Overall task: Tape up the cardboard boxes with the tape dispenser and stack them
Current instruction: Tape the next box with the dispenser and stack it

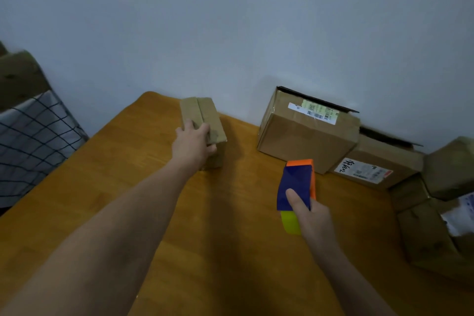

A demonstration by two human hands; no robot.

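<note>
Progress: early. Grips small box (pixel 205 115) on worktop (pixel 230 238) with left hand (pixel 192 143), seam seemingly untaped; wraps right hand (pixel 313 218) round tape dispenser (pixel 297 182), right of that box. Left: taping, stacking larger boxes (pixel 305 136) further right.

Wooden table (pixel 230 251) against a pale wall (pixel 230 20) — checked cloth (pixel 33 136) at left

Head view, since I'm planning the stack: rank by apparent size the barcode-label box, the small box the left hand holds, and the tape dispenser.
1. barcode-label box, clearly largest.
2. small box and tape dispenser: about alike here; the dispenser is nearer the camera, so I won't rank them.
</note>
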